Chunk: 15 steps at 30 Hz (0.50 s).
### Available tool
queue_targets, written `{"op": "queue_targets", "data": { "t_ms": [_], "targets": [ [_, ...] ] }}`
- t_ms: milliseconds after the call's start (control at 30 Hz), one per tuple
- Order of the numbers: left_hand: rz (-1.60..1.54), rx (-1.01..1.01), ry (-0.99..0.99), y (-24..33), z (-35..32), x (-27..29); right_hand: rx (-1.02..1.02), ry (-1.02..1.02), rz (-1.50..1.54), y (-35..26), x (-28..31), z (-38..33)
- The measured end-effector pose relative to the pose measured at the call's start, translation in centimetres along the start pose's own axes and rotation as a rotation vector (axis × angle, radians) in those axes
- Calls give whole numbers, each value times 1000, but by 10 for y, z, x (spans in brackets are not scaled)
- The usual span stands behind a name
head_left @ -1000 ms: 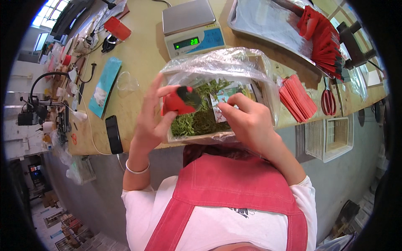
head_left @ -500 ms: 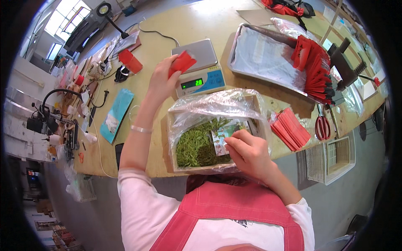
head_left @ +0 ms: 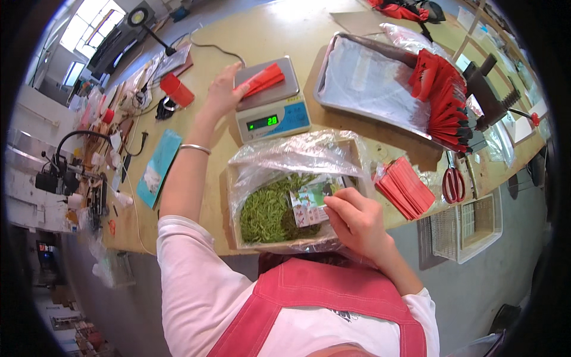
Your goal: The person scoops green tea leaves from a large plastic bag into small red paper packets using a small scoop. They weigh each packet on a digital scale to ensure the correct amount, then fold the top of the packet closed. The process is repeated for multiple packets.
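Observation:
A red packet (head_left: 262, 80) lies on the metal plate of a digital scale (head_left: 291, 114), whose green display is lit. My left hand (head_left: 223, 90) is at the left edge of that plate, fingers stretched apart, with the thumb close to the packet's end. Below the scale stands a box (head_left: 233, 205) lined with clear plastic (head_left: 291, 156), filled with green curled leaves (head_left: 264, 208). A small printed card (head_left: 307, 207) rests on the leaves. Over the box's right side, my right hand (head_left: 358, 219) is closed in a pinch; whatever its fingertips hold is too small to name.
Flat red packets (head_left: 405, 189) and red-handled scissors (head_left: 453, 184) lie right of the box. Behind them, a metal tray (head_left: 369, 71) bears a fan of filled red packets (head_left: 443, 98). A turquoise bag (head_left: 159, 168) and a red container (head_left: 176, 90) are at left.
The red packet has gone from my left hand onto the scale plate, and that hand has opened beside it. My right hand stays pinched over the box.

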State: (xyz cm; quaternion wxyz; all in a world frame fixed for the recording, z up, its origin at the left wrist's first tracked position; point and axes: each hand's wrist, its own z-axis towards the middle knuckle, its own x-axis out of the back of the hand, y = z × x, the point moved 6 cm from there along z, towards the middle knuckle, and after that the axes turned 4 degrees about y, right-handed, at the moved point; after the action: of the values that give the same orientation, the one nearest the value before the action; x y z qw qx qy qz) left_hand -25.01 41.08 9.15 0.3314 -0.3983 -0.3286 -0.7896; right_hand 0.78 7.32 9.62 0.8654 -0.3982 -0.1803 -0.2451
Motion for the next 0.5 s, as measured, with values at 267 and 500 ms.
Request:
{"op": "queue_targets", "data": {
  "t_ms": [267, 500],
  "targets": [
    [15, 48, 7, -25, -24, 26, 34, -34, 71, -2, -9, 2],
    [-30, 27, -11, -16, -21, 23, 26, -32, 50, -1, -10, 1]
  ]
}}
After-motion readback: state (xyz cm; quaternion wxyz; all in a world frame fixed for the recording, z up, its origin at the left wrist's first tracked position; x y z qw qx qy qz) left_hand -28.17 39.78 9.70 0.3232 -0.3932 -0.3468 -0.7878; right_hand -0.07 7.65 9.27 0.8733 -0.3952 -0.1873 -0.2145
